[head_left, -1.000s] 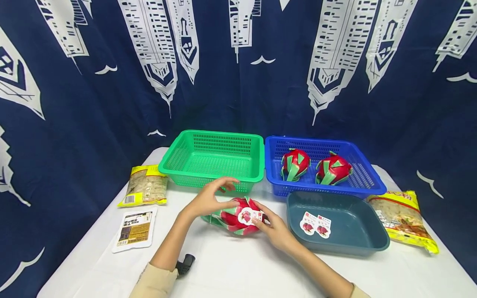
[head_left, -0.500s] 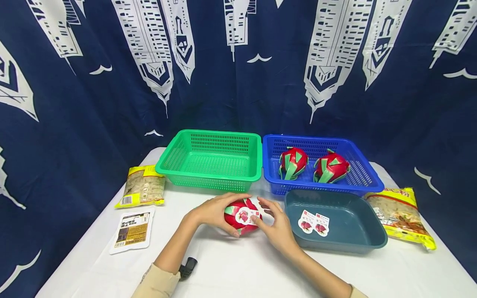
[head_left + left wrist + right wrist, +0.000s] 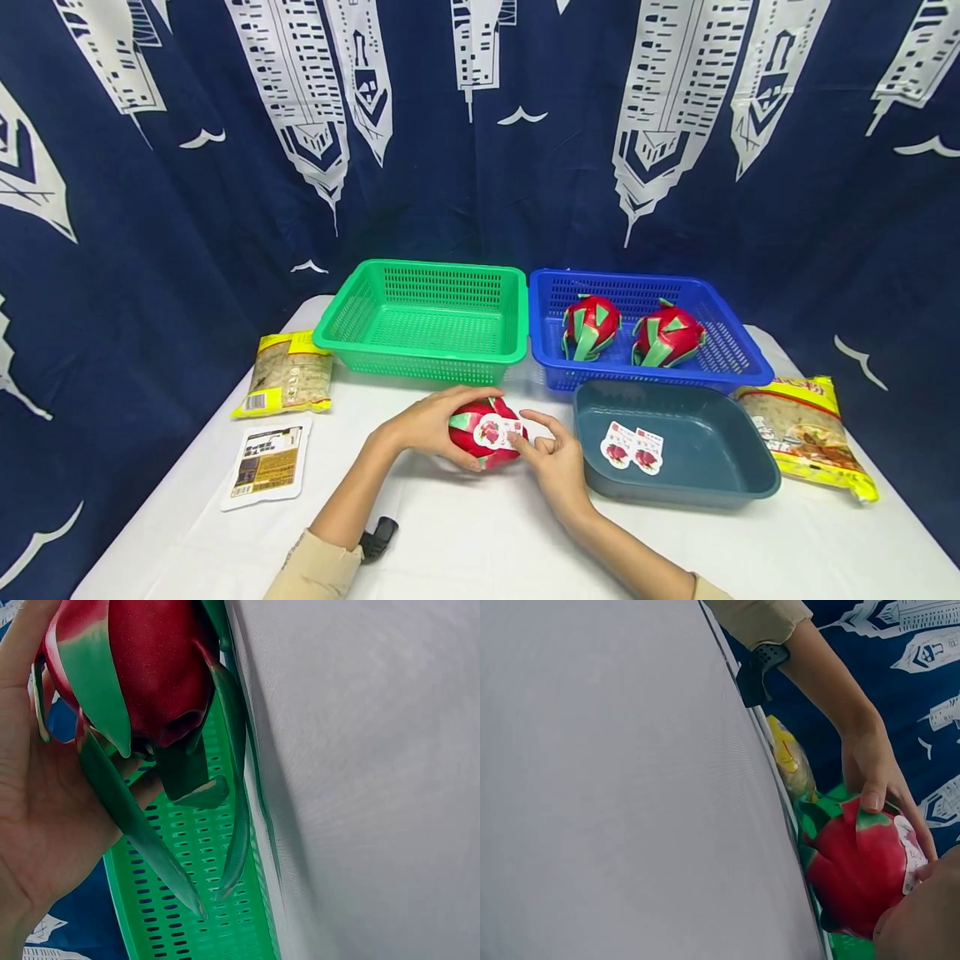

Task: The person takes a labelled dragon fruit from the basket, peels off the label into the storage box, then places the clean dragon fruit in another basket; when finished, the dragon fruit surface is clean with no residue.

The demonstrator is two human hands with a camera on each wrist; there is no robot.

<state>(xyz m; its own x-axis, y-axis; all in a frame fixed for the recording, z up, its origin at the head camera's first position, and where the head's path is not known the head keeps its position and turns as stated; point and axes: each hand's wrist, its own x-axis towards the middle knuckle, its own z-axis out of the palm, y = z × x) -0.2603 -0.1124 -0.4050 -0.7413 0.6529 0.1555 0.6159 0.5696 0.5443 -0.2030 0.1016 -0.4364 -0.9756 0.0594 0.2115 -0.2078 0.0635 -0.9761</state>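
Note:
A red dragon fruit (image 3: 487, 408) with green leaf tips lies at the middle of the white table. My left hand (image 3: 431, 425) grips it from the left, thumb in front and fingers behind. On its upper face is a white sticker (image 3: 491, 432) with a dragon fruit picture. My right hand (image 3: 561, 468) pinches the sticker's right end, thumb on top and the other fingers curled. In the left wrist view the fruit's long green leaves (image 3: 142, 817) hang past my palm. In the right wrist view a fingertip touches the edge of the sticker (image 3: 909, 847).
Behind stand a green basket (image 3: 435, 367) and a blue basket (image 3: 637, 375) with two more dragon fruits (image 3: 670, 337). A dark teal tub (image 3: 675, 496), with two stickers (image 3: 632, 450) at its left wall, is on the right. Yellow packets (image 3: 288, 375) and a white pouch (image 3: 266, 462) lie at the sides.
My left hand has come down onto the dragon fruit and now grips it. The fruit has turned, its long leaves now out of sight behind my hand. My right index finger has lifted slightly.

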